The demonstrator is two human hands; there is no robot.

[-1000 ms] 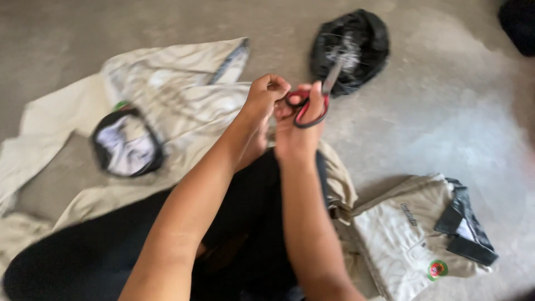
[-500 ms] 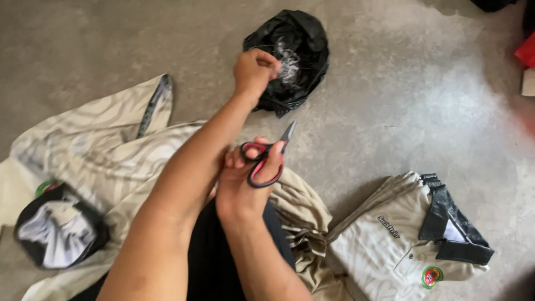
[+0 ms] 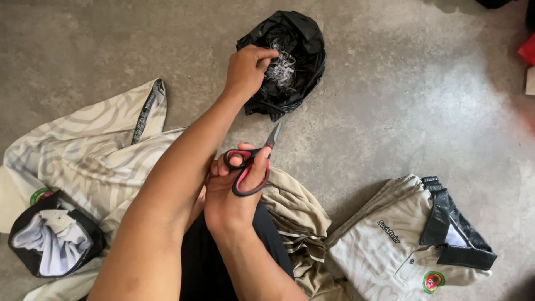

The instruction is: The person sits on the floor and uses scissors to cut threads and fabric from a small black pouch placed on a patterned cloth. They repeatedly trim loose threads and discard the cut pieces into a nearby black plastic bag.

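The left hand (image 3: 248,69) has reached further out over the black bag (image 3: 290,56), fingertips pinched just above the thread scraps (image 3: 281,69) inside; whether they hold anything is unclear. The right hand (image 3: 231,198) stays closed through the red-handled scissors (image 3: 251,167), blades shut, pointing toward the bag.

The left hand (image 3: 248,69) has left the right hand (image 3: 234,195), where both met at the black and red scissors (image 3: 253,164) a second ago, and now reaches out over the open black bag (image 3: 290,61) of thread scraps, fingertips pinched at its mouth.
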